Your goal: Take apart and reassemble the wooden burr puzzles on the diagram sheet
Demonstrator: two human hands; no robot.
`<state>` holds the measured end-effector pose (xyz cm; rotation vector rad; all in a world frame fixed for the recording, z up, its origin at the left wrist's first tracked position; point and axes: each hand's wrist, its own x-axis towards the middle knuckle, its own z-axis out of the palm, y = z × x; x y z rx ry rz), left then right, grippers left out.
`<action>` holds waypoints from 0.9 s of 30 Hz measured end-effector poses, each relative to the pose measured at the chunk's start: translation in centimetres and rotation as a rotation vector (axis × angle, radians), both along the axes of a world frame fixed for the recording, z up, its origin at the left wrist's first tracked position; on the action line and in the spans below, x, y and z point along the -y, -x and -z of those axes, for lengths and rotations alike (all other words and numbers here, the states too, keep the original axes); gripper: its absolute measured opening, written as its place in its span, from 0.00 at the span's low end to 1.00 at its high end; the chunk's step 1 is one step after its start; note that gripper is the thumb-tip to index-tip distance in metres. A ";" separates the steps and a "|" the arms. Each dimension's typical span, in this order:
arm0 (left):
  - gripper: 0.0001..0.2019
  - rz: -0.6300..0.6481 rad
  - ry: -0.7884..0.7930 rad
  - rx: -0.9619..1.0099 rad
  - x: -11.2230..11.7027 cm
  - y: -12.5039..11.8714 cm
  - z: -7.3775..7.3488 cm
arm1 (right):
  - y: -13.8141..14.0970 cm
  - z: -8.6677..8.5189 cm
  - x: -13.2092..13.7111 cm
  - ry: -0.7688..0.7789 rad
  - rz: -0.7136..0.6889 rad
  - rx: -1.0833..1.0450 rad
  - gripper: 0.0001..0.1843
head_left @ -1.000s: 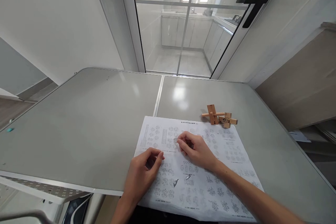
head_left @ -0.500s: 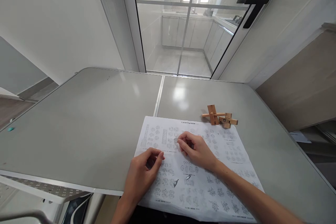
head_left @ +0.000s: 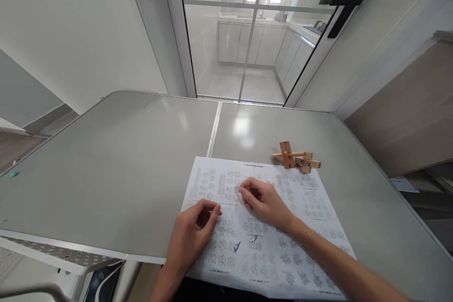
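Note:
A large white printed sheet (head_left: 258, 264) with rows of small line drawings lies on the grey table. My left hand (head_left: 194, 229) rests on its left part, fingers curled and thumb tip against the fingertips. Higher up and to the right, my right hand (head_left: 262, 200) lies on the sheet with its fingers bent in toward the thumb. Nothing shows in either hand. Just beyond the sheet's upper right edge lies a wooden puzzle piece group (head_left: 287, 155) of crossed sticks, with a second wooden puzzle cluster (head_left: 307, 163) touching or close beside it.
The grey table (head_left: 106, 165) has a pale seam (head_left: 214, 130) running away from me. A glass door (head_left: 230, 52) with a black handle (head_left: 348, 2) stands behind it. A small teal object (head_left: 14, 174) lies at the left edge. Two torn spots mark the sheet.

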<state>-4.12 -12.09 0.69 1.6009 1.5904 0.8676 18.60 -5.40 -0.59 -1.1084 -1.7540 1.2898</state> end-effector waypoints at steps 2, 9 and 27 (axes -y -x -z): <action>0.14 0.000 -0.002 -0.003 0.0 0.0 0.1 | 0.0 0.0 0.0 -0.001 0.001 0.001 0.14; 0.14 -0.016 0.014 -0.011 0.1 0.0 -0.1 | 0.0 0.0 0.0 0.002 0.005 0.009 0.14; 0.15 -0.024 0.020 0.002 0.1 -0.2 -0.2 | -2.4 -0.1 -1.9 0.313 0.289 -0.744 0.30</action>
